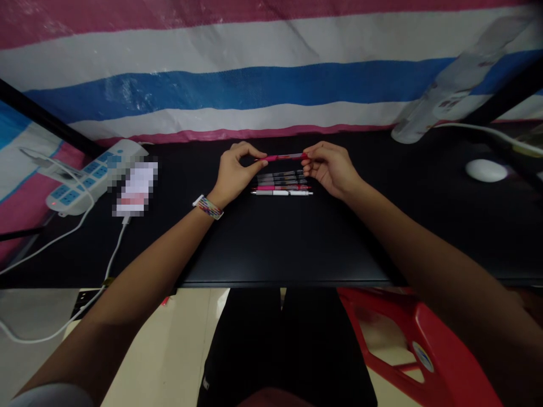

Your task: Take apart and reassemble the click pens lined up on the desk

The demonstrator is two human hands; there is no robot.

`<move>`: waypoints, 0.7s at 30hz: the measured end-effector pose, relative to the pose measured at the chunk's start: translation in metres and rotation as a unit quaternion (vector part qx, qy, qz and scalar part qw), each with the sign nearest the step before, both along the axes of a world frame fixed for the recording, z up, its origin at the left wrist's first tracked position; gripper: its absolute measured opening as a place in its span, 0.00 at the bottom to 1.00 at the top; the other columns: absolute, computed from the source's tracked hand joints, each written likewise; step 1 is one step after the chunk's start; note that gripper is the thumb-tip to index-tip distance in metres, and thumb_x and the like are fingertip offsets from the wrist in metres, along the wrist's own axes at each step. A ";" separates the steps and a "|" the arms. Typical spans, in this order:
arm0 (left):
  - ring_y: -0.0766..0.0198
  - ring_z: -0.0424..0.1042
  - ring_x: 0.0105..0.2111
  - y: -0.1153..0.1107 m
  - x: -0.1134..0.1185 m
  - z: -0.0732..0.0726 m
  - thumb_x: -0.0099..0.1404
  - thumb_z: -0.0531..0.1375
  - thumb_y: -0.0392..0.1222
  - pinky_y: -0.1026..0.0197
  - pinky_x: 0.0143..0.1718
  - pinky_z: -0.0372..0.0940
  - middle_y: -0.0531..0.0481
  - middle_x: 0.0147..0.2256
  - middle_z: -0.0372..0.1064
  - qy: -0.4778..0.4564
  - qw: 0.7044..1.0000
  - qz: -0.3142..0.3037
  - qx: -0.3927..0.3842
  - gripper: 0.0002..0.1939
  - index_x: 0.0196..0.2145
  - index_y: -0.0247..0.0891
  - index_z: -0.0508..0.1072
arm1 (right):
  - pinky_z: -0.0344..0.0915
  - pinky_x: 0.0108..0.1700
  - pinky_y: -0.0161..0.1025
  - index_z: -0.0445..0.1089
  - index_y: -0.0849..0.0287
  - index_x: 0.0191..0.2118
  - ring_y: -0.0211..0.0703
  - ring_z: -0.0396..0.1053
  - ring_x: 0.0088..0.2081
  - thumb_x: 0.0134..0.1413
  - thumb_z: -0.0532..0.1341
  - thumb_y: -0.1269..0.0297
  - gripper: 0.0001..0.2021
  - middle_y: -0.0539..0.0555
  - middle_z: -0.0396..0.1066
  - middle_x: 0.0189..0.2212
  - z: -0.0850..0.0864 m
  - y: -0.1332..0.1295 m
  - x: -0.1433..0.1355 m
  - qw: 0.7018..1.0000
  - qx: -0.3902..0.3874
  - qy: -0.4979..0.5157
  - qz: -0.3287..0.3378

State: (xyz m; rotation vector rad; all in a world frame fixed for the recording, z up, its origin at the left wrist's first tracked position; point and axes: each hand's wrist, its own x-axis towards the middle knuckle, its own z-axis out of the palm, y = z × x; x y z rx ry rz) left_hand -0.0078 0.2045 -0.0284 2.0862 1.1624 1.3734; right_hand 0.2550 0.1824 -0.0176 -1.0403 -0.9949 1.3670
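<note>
A red pen [290,156] with a clear middle section is stretched level between my two hands. My left hand [238,169] pinches its left end between thumb and fingertips. At the other end, my right hand [330,165] grips it the same way, the lower fingers curled. Just below on the table lies a row of pens side by side: several dark pens [280,178], then a pink-red pen [280,187], and a white pen [281,193] closest to me. The fingers cover both tips of the held pen.
The black table [288,243] ends at a front edge near my lap. On the left are a white power strip [91,178] with cables and a blurred-out phone [136,189]. To the right stand a clear cylinder [441,93] and a white mouse [486,170]. A striped sheet [254,85] hangs behind.
</note>
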 end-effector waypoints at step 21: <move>0.56 0.83 0.43 -0.002 0.003 -0.002 0.68 0.75 0.46 0.53 0.50 0.77 0.47 0.42 0.87 -0.062 0.997 -0.034 -0.032 0.08 0.42 0.42 0.88 | 0.77 0.40 0.41 0.77 0.52 0.39 0.44 0.74 0.34 0.62 0.71 0.56 0.08 0.51 0.75 0.30 0.004 -0.002 0.000 0.999 -0.004 0.046 0.014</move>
